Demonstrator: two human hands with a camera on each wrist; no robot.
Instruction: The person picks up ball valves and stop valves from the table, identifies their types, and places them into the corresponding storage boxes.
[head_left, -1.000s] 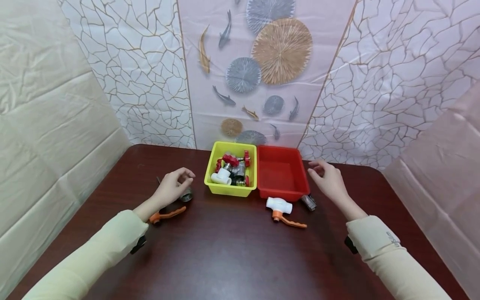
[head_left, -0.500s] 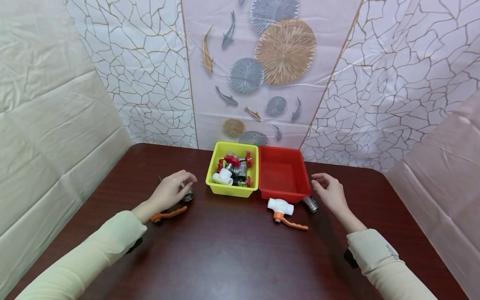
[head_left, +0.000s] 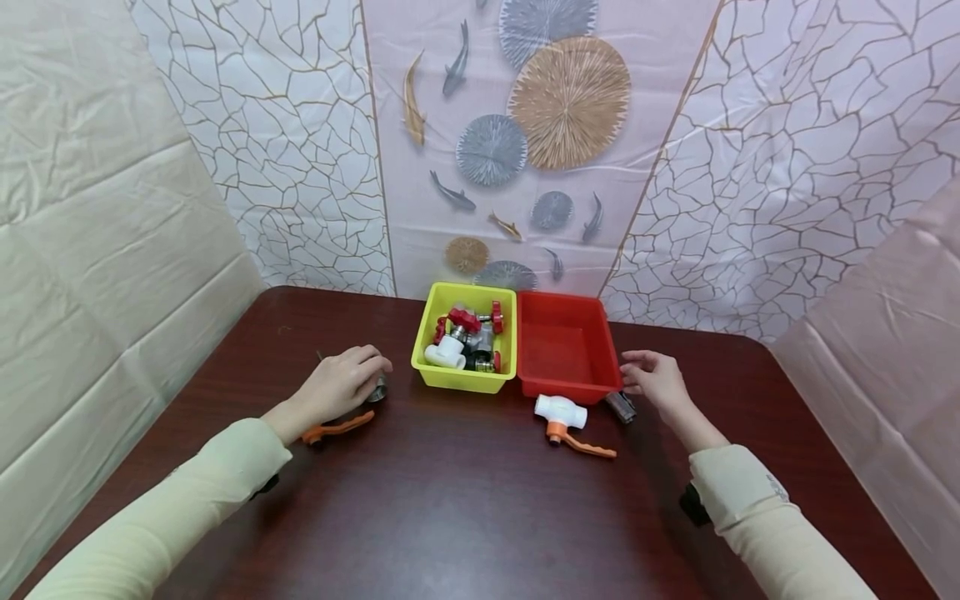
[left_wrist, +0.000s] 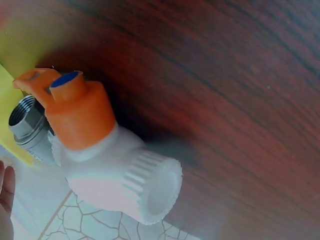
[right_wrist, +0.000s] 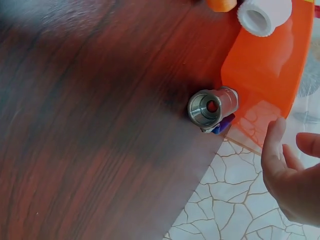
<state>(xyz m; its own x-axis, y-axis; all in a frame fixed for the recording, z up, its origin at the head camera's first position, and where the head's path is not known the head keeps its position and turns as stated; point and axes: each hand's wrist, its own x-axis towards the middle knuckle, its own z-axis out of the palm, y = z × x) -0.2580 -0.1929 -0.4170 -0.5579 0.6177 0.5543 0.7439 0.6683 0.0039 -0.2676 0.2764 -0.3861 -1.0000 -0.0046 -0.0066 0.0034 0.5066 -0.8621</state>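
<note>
My left hand (head_left: 337, 387) hovers loosely over the table's left side, holding nothing visible. Beneath it lie a metal ball valve (head_left: 378, 388) and a white plastic ball valve (left_wrist: 112, 170) with an orange lever (head_left: 341, 427); the head view hides most of both. At the red bin's right front corner, another metal ball valve (right_wrist: 212, 107) with a blue-purple lever sits on the table. Close to it my right hand (head_left: 656, 387) is held above the surface, fingers slightly bent and apart from the valve in the right wrist view. A second white ball valve (head_left: 561, 411) lies before the red bin.
A yellow bin (head_left: 465, 381) holds several valves with red handles and a white pipe fitting (head_left: 446, 353). The red bin (head_left: 551, 350) stands against its right side. Behind the dark wooden table (head_left: 450, 500) rises a patterned cloth wall (head_left: 315, 167).
Over the second, the right hand has come down slightly beside the red bin. The left hand has lowered a little over the valves. The view has shifted slightly.
</note>
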